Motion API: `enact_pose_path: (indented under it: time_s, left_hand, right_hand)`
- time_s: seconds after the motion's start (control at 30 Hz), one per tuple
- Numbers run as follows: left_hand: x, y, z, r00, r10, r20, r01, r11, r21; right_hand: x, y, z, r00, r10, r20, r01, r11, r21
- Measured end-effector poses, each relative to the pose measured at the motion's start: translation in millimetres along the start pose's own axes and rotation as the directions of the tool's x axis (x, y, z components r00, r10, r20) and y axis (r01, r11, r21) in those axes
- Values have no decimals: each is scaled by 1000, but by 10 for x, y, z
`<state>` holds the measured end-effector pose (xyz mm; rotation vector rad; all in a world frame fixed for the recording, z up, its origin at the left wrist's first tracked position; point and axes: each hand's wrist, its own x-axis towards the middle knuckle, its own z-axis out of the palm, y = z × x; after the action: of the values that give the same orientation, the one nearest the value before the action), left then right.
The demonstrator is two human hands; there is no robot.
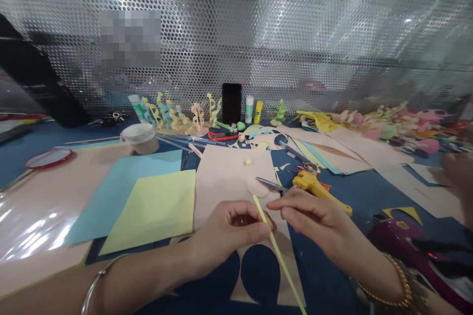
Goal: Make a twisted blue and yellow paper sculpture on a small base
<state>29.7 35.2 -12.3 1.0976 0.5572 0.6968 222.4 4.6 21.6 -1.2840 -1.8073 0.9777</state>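
Observation:
A narrow yellow paper strip [281, 253] runs from near the centre down to the lower edge. My left hand [236, 226] pinches it near its upper end, between thumb and fingers. My right hand [314, 214] hovers just right of the strip, index finger and thumb apart, with nothing visible between them. Behind it a slim metal blade [271, 184] points left over a pale paper disc [254, 188]; its handle is hidden by the hand. Below lies a pink paper sheet [231, 167] with round holes cut out and a small yellow curl [247, 162] on it.
Yellow [155, 206] and blue sheets [129, 172] lie left, near a paper cup [139, 138]. A yellow-handled tool [314, 187] sits right, with a purple device [402, 241] nearer. Behind stand curled-paper figures [166, 113], glue sticks [249, 110] and a phone [231, 103]. Another person's hand [456, 170] shows far right.

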Motion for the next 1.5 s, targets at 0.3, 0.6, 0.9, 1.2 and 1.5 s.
enact_pose_path:
  time_s: [0.3, 0.6, 0.9, 1.2, 1.5]
  left_hand:
    - [-9, -44, -9, 1000, 4, -29, -6, 999, -39]
    - [-20, 25, 7, 998, -22, -54, 18, 997, -72]
    - [-4, 47, -29, 988, -13, -151, -4, 994, -109]
    - [6, 49, -20, 981, -13, -192, -1, 997, -77]
    - [12, 20, -32, 988, 94, -126, -90, 995, 35]
  right_hand:
    - [-33, 14, 105, 991, -116, -63, 105, 982, -157]
    - [-55, 8, 62, 980, -68, -187, 26, 976, -218]
    - [-51, 39, 156, 996, 70, 55, -52, 958, -283]
    - [-32, 151, -114, 997, -64, -34, 18, 679, -734]
    - [7, -39, 143, 973, 161, 168, -161, 987, -12]
